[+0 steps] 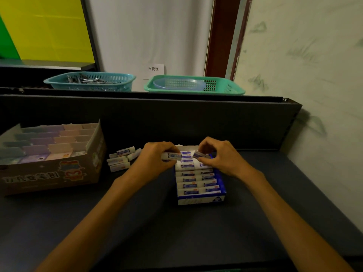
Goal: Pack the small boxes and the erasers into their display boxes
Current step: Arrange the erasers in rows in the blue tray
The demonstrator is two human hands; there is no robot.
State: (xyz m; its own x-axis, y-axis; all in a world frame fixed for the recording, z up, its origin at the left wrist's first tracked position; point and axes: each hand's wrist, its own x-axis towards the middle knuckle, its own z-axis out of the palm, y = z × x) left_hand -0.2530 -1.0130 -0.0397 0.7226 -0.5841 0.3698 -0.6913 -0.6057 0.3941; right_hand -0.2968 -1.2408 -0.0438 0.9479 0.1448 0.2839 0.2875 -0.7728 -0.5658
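Observation:
A blue and white display box [221,185] sits at the table's middle with rows of white erasers with blue sleeves packed in it. My left hand [155,156] pinches one eraser [172,155] just over the box's far left end. My right hand [218,154] pinches another eraser [199,154] over the far right end. Several loose erasers [120,159] lie in a small pile left of my left hand. A brown cardboard display box [51,171] at the left holds pastel small boxes in rows.
A dark raised ledge [176,99] runs behind the table and carries a teal basket [90,81] and a green basket [196,85]. A wall [314,75] closes the right side. The dark tabletop [147,222] stretches toward me.

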